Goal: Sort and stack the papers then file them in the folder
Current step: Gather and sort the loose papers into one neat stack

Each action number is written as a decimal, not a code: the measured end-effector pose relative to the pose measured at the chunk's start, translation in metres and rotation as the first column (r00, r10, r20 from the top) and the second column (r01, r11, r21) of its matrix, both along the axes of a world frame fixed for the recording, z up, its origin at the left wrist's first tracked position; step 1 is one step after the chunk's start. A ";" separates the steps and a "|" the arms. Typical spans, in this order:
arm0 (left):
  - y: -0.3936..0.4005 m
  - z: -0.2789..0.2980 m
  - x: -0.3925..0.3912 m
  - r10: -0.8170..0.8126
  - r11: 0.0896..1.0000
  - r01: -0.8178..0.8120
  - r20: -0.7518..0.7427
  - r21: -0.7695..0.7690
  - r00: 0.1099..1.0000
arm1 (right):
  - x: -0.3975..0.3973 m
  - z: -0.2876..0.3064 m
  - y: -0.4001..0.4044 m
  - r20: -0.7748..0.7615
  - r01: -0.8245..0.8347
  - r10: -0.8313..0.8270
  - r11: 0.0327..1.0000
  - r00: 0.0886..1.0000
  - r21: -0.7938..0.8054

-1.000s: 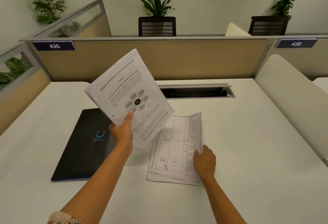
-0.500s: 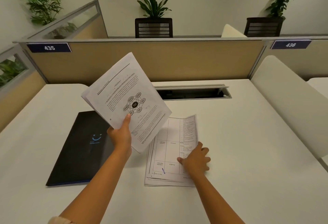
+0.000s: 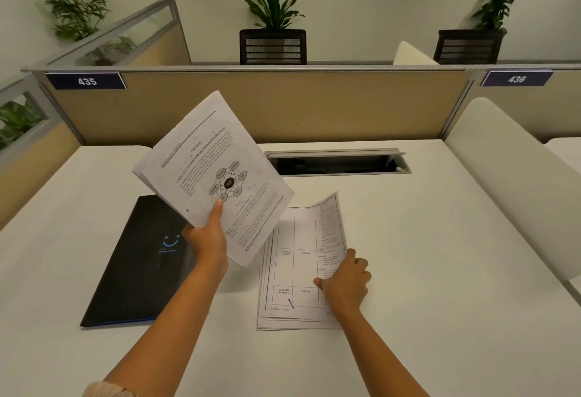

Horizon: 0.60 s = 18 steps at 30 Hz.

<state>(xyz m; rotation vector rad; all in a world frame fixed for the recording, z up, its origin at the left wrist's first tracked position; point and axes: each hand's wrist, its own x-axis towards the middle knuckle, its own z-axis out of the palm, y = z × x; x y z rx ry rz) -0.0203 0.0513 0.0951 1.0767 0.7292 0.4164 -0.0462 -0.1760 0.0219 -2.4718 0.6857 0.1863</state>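
Papers lie in two lots: a held sheaf (image 3: 217, 173) raised above the white desk (image 3: 440, 271), and a flat pile (image 3: 298, 274) on the desk in front of the person. The left hand (image 3: 207, 236) grips the sheaf at its lower edge, thumb on the printed face; its top page reads "CHAPTER" above a ring-shaped diagram with a dark centre, the finer text too small to read. The right hand (image 3: 345, 283) rests on the pile's right side with fingers curled at the top sheet's edge, which lifts and curls toward the far corner — whether they pinch it I cannot tell. That sheet is a ruled table with the words "ENGLISH", "SCIENCE", "TUESDAY" and "MONDAY", plus a blue pen mark near the bottom. The black folder (image 3: 132, 267) lies closed to the left, bearing a blue smile logo — partly hidden behind the left hand and sheaf. Partition plates read "435" (image 3: 86, 81) and "436" (image 3: 516, 78). An open cable tray (image 3: 339, 162) sits beyond the papers.
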 end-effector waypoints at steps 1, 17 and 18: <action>0.003 0.000 0.001 0.013 1.000 -0.013 0.001 -0.006 1.000 | 0.001 0.001 0.000 -0.007 0.016 -0.015 0.999 1.000 0.032; 0.016 -0.010 -0.002 0.044 0.999 -0.044 0.002 -0.002 0.999 | 0.003 -0.002 -0.021 -0.034 0.023 -0.016 0.977 0.999 0.210; 0.017 -0.010 -0.002 0.040 0.999 -0.040 0.001 0.000 0.999 | 0.003 -0.002 -0.024 -0.020 0.006 -0.002 0.974 1.000 0.225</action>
